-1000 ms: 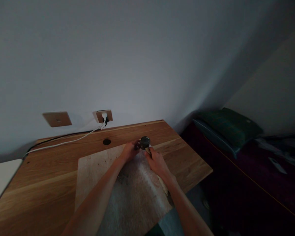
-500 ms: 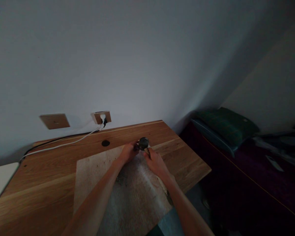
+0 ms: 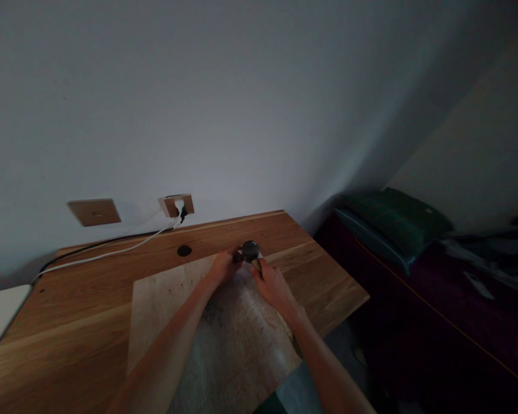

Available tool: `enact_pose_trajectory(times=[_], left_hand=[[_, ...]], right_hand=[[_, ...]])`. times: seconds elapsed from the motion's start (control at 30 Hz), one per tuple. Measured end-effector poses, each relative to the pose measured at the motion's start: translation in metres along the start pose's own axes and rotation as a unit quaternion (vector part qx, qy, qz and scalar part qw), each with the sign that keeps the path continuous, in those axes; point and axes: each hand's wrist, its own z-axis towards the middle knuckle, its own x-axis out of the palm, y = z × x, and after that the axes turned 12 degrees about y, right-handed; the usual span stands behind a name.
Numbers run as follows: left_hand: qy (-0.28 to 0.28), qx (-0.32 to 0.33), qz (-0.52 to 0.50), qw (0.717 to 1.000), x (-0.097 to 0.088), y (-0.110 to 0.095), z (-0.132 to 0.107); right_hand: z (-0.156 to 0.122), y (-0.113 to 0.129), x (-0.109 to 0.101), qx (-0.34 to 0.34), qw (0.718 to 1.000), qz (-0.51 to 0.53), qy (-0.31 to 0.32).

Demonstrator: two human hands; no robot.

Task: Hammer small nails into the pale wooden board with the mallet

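My right hand (image 3: 273,287) is wrapped round the wooden handle of a hammer (image 3: 250,250), whose dark round head faces me near the far edge of a pale wooden board (image 3: 237,356). Just left of the head, my left hand (image 3: 223,267) has its fingers closed together. Something small and dark shows at those fingertips, too dim to name. A little pile of thin metal pieces that look like nails (image 3: 213,313) lies on the board beside my left forearm. Several small dark dots mark the board's far left part.
The board lies on a wooden table (image 3: 82,322) against the wall. White and black cables run from a wall socket (image 3: 179,206) along the table's back. A round hole (image 3: 184,250) is in the tabletop. To the right stands a bed with a green pillow (image 3: 395,224).
The view has shifted very slightly. Both hands and the hammer stay in nearly the same place over the board.
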Motion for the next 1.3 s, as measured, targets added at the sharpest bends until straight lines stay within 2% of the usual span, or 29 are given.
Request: enact_pose_trajectory(times=[0.27, 0.4, 0.63, 0.73, 0.87, 1.0, 1.07, 1.17, 1.3], left_hand=[[0.015, 0.003, -0.014, 1.000, -0.001, -0.002, 0.000], [0.007, -0.001, -0.033, 0.999, 0.000, -0.002, 0.000], [0.009, 0.009, -0.042, 0.999, -0.001, -0.008, -0.002], [0.021, -0.005, 0.006, 1.000, -0.016, -0.013, -0.004], [0.089, -0.039, 0.084, 0.992, -0.059, -0.016, -0.014], [0.096, -0.078, 0.103, 0.987, -0.096, -0.013, -0.032], [0.135, -0.099, 0.113, 0.979, -0.103, -0.012, -0.044], [0.214, -0.128, 0.135, 0.959, -0.100, -0.012, -0.062], [0.243, -0.150, 0.177, 0.942, -0.088, -0.021, -0.082]], right_hand=[[-0.010, -0.005, 0.003, 0.003, 1.000, 0.028, -0.013], [-0.013, -0.014, 0.011, 0.040, 0.998, 0.033, -0.024], [-0.011, -0.022, 0.024, 0.056, 0.998, 0.028, -0.020], [-0.012, -0.022, 0.026, 0.056, 0.998, 0.026, -0.024], [-0.012, -0.022, 0.029, 0.053, 0.998, 0.028, -0.032], [-0.010, -0.022, 0.031, 0.049, 0.998, 0.022, -0.033], [-0.009, -0.023, 0.031, 0.048, 0.998, 0.017, -0.030], [-0.008, -0.024, 0.031, 0.051, 0.998, 0.013, -0.026], [-0.007, -0.023, 0.030, 0.054, 0.998, 0.018, -0.018]])
